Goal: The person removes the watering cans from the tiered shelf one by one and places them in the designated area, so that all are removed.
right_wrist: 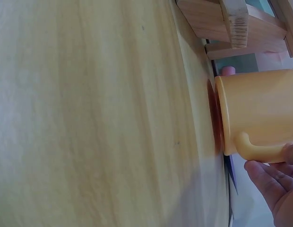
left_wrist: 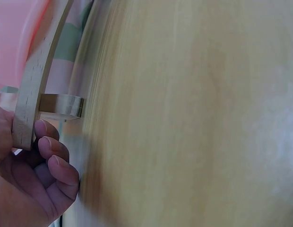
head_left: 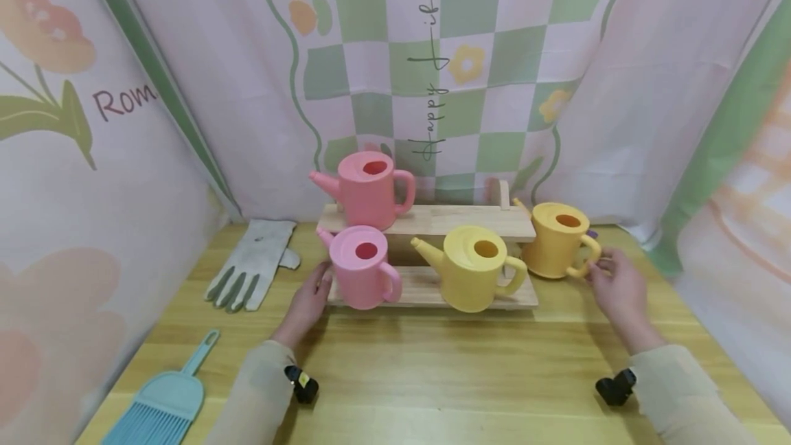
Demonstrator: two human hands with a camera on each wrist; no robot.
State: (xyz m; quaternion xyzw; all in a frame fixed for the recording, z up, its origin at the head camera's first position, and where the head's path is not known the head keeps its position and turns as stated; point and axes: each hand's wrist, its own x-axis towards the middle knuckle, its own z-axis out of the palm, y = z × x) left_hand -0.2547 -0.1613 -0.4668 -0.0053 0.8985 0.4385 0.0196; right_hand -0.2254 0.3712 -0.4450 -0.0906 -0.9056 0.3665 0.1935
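At the left end of a two-tier wooden shelf, my left hand grips the lower board, its fingers curled beneath the edge. My right hand holds an orange-yellow watering can by its handle, right of the shelf. In the right wrist view, that can's base is close to the tabletop; I cannot tell if it touches. A coral-pink watering can stands on the upper board. On the lower board are a light pink watering can at left and a pale yellow watering can toward the right.
A grey work glove lies on the wooden table left of the shelf. Nearer the front left is a light blue hand brush or dustpan. Printed curtains enclose the table behind and at both sides.
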